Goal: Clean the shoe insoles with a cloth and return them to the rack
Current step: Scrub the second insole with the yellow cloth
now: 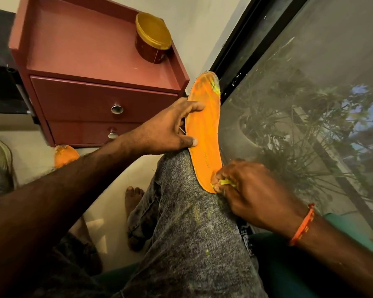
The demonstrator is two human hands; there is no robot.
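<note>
An orange insole (205, 134) lies lengthwise on my raised knee, its worn toe end pointing away from me. My left hand (166, 130) grips its left edge at the middle, thumb and forefinger on the orange face. At the heel end my right hand (246, 190) is closed on a small yellow-green cloth (226, 182), pressed against the insole. Most of the cloth is hidden in the fingers. A second orange insole (65, 155) lies on the floor under the cabinet, partly hidden by my left forearm.
A reddish-brown cabinet (99, 100) with two knobbed drawers stands ahead on the left, with a gold-lidded tin (153, 38) on top. A dark-framed window (310, 104) runs along the right. My bare foot (134, 196) rests on the pale floor, and I sit on a green seat (289, 265).
</note>
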